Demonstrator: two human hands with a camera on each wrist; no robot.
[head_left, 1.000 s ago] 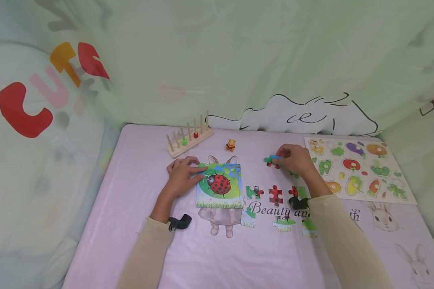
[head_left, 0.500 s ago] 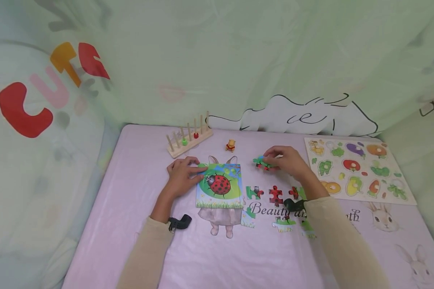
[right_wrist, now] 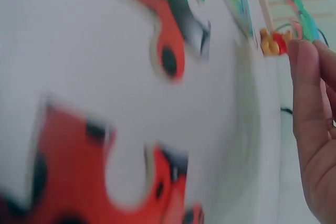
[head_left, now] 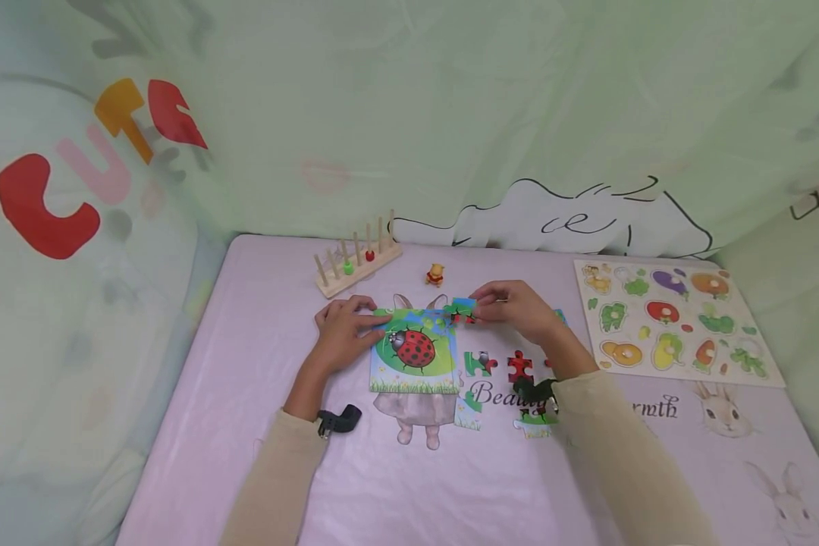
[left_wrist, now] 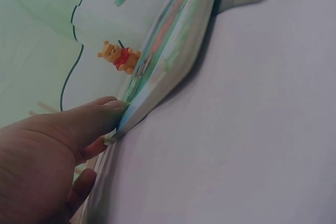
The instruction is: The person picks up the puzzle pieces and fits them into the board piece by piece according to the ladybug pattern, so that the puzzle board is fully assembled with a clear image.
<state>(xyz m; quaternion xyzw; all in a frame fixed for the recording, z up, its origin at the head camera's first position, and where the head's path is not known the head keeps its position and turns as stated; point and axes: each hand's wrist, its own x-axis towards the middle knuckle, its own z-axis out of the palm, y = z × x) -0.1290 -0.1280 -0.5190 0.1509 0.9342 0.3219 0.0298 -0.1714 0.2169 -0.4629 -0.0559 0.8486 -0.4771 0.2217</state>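
A square ladybird puzzle board lies flat on the table in the head view. My left hand holds its upper left corner, thumb on top and fingers at the edge, as the left wrist view shows on the board. Between thumb and fingertips my right hand pinches a blue, green and red jigsaw piece, which overlaps the board's upper right corner in the head view. The right wrist view shows this piece edge-on. Loose pieces lie right of the board, among them a red one.
Behind the board stand a wooden peg rack with two beads and a small bear figure. A vegetable puzzle board lies at the right. Another loose piece rests near the ladybird board's lower right corner.
My right hand has carried the pinched piece left, from the right side of the table to the board's upper right corner. The left hand has stayed in place.
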